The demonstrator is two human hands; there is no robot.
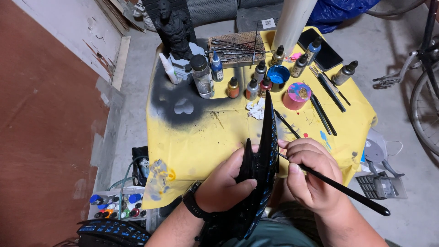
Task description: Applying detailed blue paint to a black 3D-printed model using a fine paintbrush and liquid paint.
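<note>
My left hand (225, 183) grips a long black spiky model part (265, 155) with blue painted lines, its point aimed away from me over the yellow table (201, 137). My right hand (311, 176) holds a thin black paintbrush (347, 192), its tip touching the part's right edge. A black watch is on my left wrist. The lower end of the part is hidden behind my left hand and forearm.
Several small paint bottles (252, 87), a blue paint cup (278, 75), a pink lid palette (297, 95), spare brushes (324, 110), a clear jar (202, 75), a dark figurine (174, 29) and a phone (322, 48) crowd the far table. A box of paints (114, 208) sits lower left; a bicycle (425, 82) stands right.
</note>
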